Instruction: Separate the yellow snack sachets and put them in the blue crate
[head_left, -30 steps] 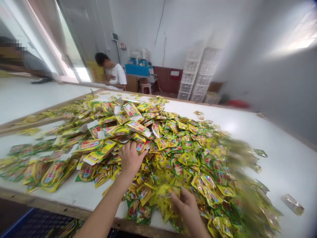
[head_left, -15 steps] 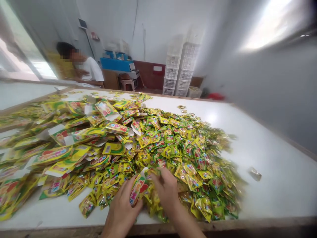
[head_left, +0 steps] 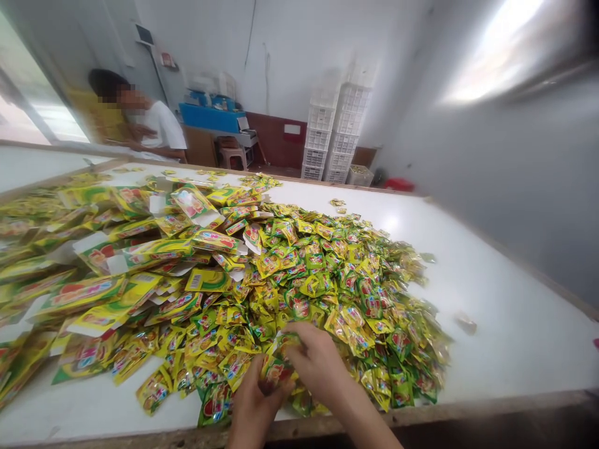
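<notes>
My left hand (head_left: 259, 396) is closed around a small yellow-and-green carton (head_left: 277, 369) with red fruit printed on it, low over the front of the heap. At the carton's upper end my right hand (head_left: 316, 362) has its fingers curled together. What lies between those fingers is mostly hidden; only a bit of yellow-green wrapping shows. Around both hands spreads a heap of small shiny sachets (head_left: 322, 268) in yellow and green. To the left, a pile of flat printed cartons (head_left: 159, 249), several with white end flaps open, overlaps the sachets.
A white table (head_left: 491, 280) with a raised wooden edge (head_left: 444, 402) carries everything. One loose sachet (head_left: 465, 322) lies apart at the right. Beyond the table are stacked white crates (head_left: 344, 131), a stool (head_left: 233, 153), a blue-topped cabinet (head_left: 210, 117) and another person (head_left: 161, 128) at the left.
The carton in my left hand has tipped, and its white end is less visible. Both hands have drawn closer together. The whole view has shifted slightly.
</notes>
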{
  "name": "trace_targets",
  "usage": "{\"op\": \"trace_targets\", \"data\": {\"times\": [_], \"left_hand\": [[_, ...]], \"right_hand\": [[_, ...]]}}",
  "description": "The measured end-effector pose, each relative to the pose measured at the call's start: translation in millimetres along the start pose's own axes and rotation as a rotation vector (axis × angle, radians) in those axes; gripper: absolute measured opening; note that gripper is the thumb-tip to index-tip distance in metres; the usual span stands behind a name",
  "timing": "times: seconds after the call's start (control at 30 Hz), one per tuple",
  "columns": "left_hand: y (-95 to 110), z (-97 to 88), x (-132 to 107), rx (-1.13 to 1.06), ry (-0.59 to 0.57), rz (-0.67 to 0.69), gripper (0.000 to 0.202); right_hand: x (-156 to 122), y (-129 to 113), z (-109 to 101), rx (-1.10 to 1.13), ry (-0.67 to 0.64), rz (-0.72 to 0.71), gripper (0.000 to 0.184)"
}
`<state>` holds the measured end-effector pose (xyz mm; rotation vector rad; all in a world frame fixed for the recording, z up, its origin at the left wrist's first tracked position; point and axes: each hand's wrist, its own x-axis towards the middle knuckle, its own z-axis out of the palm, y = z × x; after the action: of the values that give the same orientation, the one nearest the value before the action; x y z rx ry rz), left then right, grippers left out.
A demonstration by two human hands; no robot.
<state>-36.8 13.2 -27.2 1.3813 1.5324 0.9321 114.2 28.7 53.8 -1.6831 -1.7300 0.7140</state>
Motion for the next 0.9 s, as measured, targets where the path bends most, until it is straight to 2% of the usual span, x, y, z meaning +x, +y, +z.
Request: {"op": "trace_targets", "data": {"times": [0.07,0.17,0.23,0.3,0.43,0.5,0.57,0.63,0.7,0.83,0.9], "left_hand": [[0.0,8.0,-4.5,-0.106,0.011,-0.03,0.038],[-2.3,14.3,-8.6,-0.143,0.078,-0.034,0.035],[-4.9,15.5,-9.4,-0.18,0.079,-0.042,0.034],[-7.4,14.1,-8.7,-0.256,0.017,-0.067,0.036],[-10.6,4.4,-6.7,-0.367,-0.148,-0.092,0.033],[-11.2,-2.7,-6.6,-0.392,-0.194,-0.074,0.034],[-11.5,-10.2,-6.0,-0.438,-0.241,-0.095,0.039],[-11.0,-16.9,-4.2,-0.497,-0.305,-0.138,0.04],[-9.3,-22.2,-1.6,-0.51,-0.359,-0.142,0.038],[-3.7,-27.7,1.9,-0.438,-0.395,-0.072,0.037],[-0.2,-28.9,0.8,-0.432,-0.379,-0.074,0.041]], "right_hand": [[0.3,-3.3,0.7,-0.068,-0.024,-0.022,0.031],[1.5,-9.5,-1.3,-0.263,-0.081,-0.062,0.019],[2.9,-13.3,-3.3,-0.357,-0.134,-0.125,0.015],[4.2,-15.9,-3.8,-0.405,-0.183,-0.184,0.016],[3.7,-20.1,-3.5,-0.461,-0.253,-0.196,0.013],[2.3,-23.0,-6.7,-0.446,-0.349,-0.249,0.009],[2.9,-25.2,-11.1,-0.367,-0.404,-0.292,0.018],[6.2,-24.5,-13.0,-0.251,-0.37,-0.258,0.025],[9.6,-20.4,-10.1,-0.172,-0.309,-0.219,0.018],[3.1,-7.4,1.8,-0.146,-0.294,-0.311,0.013],[-6.7,-0.2,6.0,-0.048,-0.276,-0.31,0.009]]}}
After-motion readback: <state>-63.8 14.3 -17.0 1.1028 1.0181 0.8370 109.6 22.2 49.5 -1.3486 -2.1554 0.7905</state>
